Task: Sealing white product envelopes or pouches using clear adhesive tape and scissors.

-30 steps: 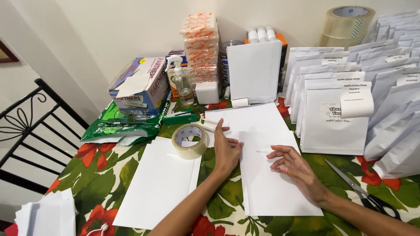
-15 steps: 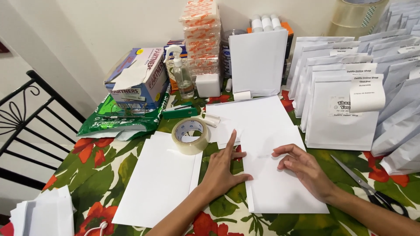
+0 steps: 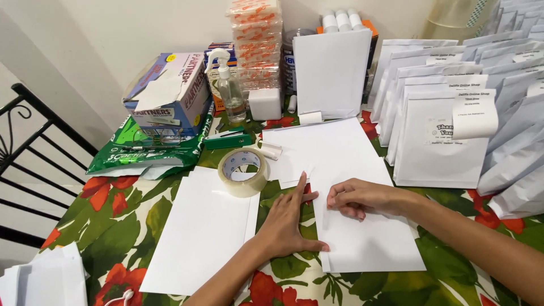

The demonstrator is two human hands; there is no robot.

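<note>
A white sheet of paper [image 3: 362,238] lies on the flowered tablecloth [image 3: 124,215] in front of me, over more white sheets behind it. My left hand [image 3: 289,218] rests flat at the sheet's left edge, fingers together and pointing away, thumb stretched onto the paper. My right hand [image 3: 357,198] lies on the sheet with its fingers curled, pressing down; nothing shows in it. A second white sheet [image 3: 201,232] lies to the left, and a roll of clear tape [image 3: 243,171] stands just beyond my left hand.
Rows of upright white paper bags [image 3: 436,136] fill the right side. At the back stand a white bag [image 3: 331,73], a spray bottle [image 3: 231,93], stacked orange packs [image 3: 258,51], a blue box [image 3: 170,90] and a green packet [image 3: 141,150]. A black railing [image 3: 28,164] runs left.
My left hand has slid forward along the sheet's left edge. My right hand has moved left toward it and curled its fingers. The view has shifted closer.
</note>
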